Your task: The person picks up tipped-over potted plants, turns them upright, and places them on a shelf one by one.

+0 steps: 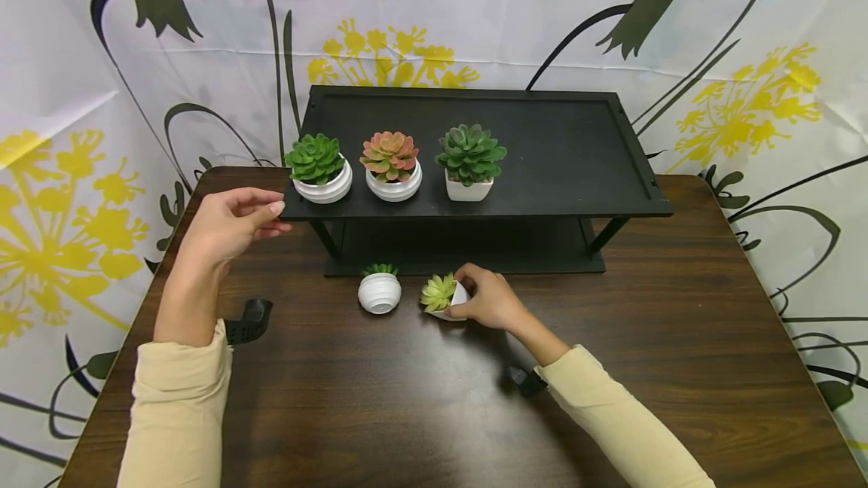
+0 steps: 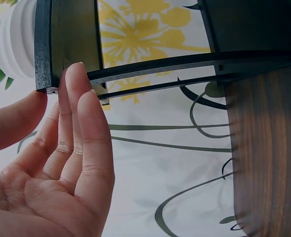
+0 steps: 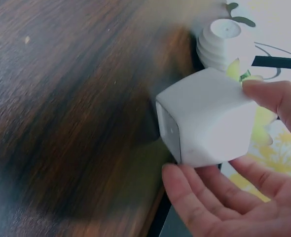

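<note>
My left hand (image 1: 227, 228) pinches the left front corner of a black two-tier shelf (image 1: 556, 149), thumb at the top board's edge and fingers beneath it in the left wrist view. Low in front of the shelf, my right hand (image 1: 491, 297) grips an angular white pot (image 3: 209, 118) holding a yellow-green succulent (image 1: 438, 291). That pot is tipped, its leaves facing left and its base visible in the right wrist view. Just left of it, a ribbed round white pot (image 1: 380, 294) with a green succulent lies tilted on the table, base toward me.
On the shelf's top board stand a green succulent (image 1: 316, 160) and a pink-orange succulent (image 1: 389, 157) in round white pots, then a dark green succulent (image 1: 471, 155) in a square pot. Under everything is a dark wooden table (image 1: 325, 413); a flower-patterned cloth (image 1: 542, 13) hangs behind.
</note>
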The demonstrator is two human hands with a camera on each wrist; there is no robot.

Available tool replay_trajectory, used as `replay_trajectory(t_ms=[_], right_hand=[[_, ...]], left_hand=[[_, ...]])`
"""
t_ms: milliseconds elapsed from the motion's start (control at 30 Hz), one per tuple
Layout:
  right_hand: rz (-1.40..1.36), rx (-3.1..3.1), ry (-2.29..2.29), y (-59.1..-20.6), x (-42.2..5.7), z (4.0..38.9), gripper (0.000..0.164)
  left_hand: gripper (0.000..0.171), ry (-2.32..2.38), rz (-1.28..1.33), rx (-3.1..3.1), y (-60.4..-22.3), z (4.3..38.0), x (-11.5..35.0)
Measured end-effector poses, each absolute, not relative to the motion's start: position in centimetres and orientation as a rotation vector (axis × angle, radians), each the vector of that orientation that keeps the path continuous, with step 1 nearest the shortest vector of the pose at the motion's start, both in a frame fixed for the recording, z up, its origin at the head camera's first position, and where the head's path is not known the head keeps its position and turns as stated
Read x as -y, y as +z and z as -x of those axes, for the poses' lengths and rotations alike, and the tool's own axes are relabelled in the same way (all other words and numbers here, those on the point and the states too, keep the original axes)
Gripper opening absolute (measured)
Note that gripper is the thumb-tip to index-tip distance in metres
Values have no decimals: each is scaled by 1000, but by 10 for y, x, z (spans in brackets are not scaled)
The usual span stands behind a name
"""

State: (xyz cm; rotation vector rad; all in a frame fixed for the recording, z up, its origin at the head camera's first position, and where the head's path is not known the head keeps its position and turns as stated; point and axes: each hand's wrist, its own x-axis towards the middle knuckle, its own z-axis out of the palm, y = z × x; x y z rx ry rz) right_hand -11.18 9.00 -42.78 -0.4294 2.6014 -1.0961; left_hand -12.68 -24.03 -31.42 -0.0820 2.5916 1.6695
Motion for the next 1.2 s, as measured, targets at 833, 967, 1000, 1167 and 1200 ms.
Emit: replay_trajectory(t_ms=[833,967,1000,1167,1200], right_hand=[[549,-2398,-1230,-437,-122,111,48],[540,-2339,-1271,-439,-126,110,50],[536,-2323,-1283,-440,-127,110,51],[530,-2263,-1327,-438,-132,108,51],[528,-2250,-1335,-438,-133,108,51]], left_hand=[[31,1648,97,-2611,-314,126,239],[31,1655,91,-2608,-314,126,240],[31,1657,92,-2605,-314,126,240],[31,1648,98,-2608,-314,127,240],[31,1645,100,-2608,-314,127,240]])
